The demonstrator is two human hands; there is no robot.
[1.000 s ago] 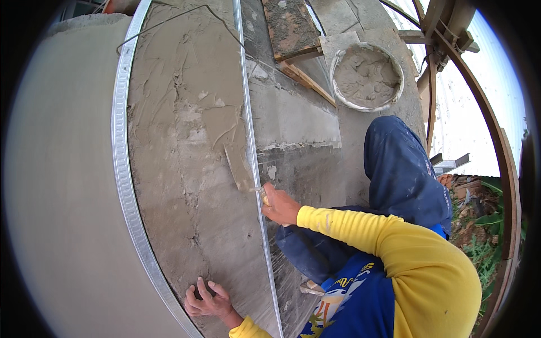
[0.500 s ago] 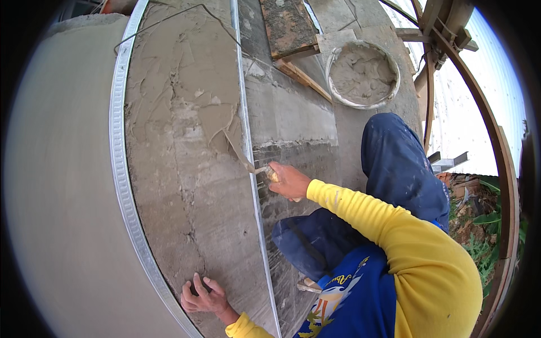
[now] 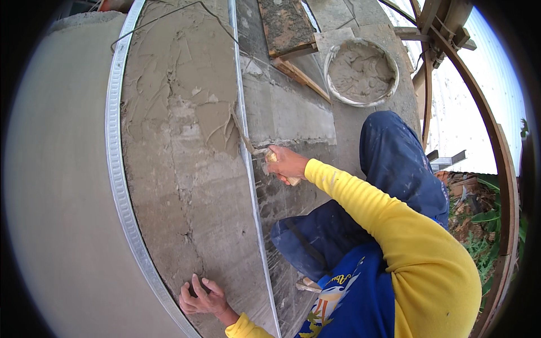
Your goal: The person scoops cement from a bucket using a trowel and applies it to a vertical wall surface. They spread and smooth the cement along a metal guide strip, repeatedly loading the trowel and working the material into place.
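A broad smooth grey surface (image 3: 62,186) fills the far left, curving with the lens. Next to it runs a long strip of rough concrete (image 3: 158,163), its upper part spread with ridged, wet-looking mortar (image 3: 211,112), its lower part flatter and marked by a lengthwise crack. Dark blue trousers (image 3: 394,149) cover the person's bent legs, to the right of the strip, and a yellow sleeve (image 3: 360,188) reaches across from the lower right. A ridged metal edging (image 3: 115,141) bounds the strip on the left; a thinner metal rail (image 3: 255,200) bounds it on the right. Beyond the knee stands a round bucket (image 3: 360,104) holding more grey mortar, near a rough wooden board (image 3: 286,28).

The left hand (image 3: 204,299) rests low on the strip, close to the ridged edging; its grip is apart, fingers curled and spread, fingertips toward the concrete. The right hand (image 3: 288,163) is just right of the thin rail, its grip clamped on the handle of a trowel (image 3: 248,145). The trowel's blade, seen nearly edge-on, slants up and left over the rail, its tip by the lower right part of the spread mortar.
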